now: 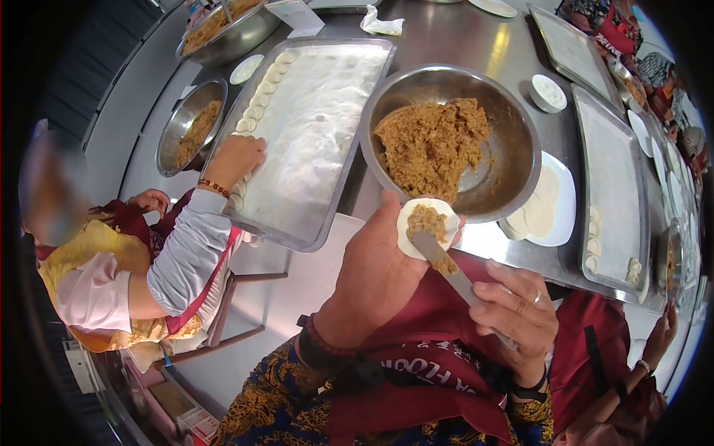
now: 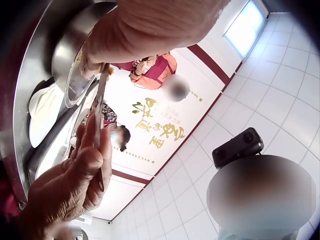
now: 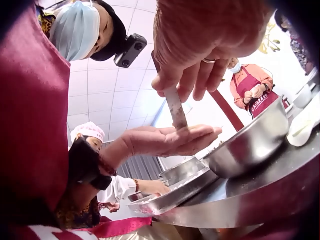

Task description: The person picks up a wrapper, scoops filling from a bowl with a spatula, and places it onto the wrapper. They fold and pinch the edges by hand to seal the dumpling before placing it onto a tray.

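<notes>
In the head view a round white wrapper (image 1: 405, 223) with brown filling (image 1: 427, 220) on it lies on the left hand (image 1: 379, 271), whose fingers are beneath it, thumb at its edge. The right hand (image 1: 517, 308) grips a flat metal spatula (image 1: 465, 286), its blade touching the filling, with more filling stuck along it. Just beyond the hands is a steel bowl (image 1: 520, 149) holding a mound of filling (image 1: 435, 145). In the right wrist view the spatula (image 3: 175, 107) slants down to the left hand (image 3: 160, 142), while the right hand (image 3: 205, 45) holds its upper end.
Left of the bowl lies a floured tray (image 1: 312, 126) with a row of dumplings. A person's hand (image 1: 236, 157) reaches over its edge. Wrappers (image 1: 539, 204) lie on a white plate (image 1: 563, 215) right of the bowl, beside another tray (image 1: 613, 186) with several dumplings and a small white bowl (image 1: 548, 94).
</notes>
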Demonstrator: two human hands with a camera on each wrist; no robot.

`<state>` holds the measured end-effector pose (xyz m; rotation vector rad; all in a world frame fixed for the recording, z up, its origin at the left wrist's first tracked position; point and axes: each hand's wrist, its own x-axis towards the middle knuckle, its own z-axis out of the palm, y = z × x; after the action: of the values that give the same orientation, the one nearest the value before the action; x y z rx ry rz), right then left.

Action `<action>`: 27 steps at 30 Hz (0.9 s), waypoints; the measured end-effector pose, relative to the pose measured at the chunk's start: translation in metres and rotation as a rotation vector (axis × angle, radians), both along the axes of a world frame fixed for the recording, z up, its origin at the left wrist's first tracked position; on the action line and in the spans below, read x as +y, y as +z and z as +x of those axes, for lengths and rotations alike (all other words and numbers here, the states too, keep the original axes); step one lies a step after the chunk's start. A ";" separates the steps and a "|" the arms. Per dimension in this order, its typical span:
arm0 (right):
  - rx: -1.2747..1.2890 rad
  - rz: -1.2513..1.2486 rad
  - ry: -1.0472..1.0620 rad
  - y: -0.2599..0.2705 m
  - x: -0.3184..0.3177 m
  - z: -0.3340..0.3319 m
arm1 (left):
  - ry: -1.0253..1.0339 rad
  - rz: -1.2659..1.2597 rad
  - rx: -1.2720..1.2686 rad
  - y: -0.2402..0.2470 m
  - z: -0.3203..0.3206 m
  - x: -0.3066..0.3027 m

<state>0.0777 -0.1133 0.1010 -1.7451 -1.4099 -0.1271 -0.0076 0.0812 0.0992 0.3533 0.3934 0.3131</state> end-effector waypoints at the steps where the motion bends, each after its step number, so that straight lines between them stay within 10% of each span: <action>1: 0.044 0.009 0.000 0.003 -0.004 0.001 | -0.001 0.000 -0.002 0.000 0.000 0.001; 20: 0.184 0.015 -0.303 -0.021 0.065 0.038 | -0.135 -0.072 0.118 -0.008 -0.044 0.004; 22: 0.079 -0.036 -0.257 -0.037 0.077 0.043 | -0.294 0.472 0.203 -0.013 -0.045 0.003; 27: 0.044 -0.119 -0.252 -0.037 0.081 0.043 | -0.178 -0.007 0.138 -0.016 -0.037 -0.001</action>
<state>0.1211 -0.0320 0.0640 -2.0080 -1.1827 -0.1420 -0.0447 0.0803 0.0834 0.4015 0.4945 0.1141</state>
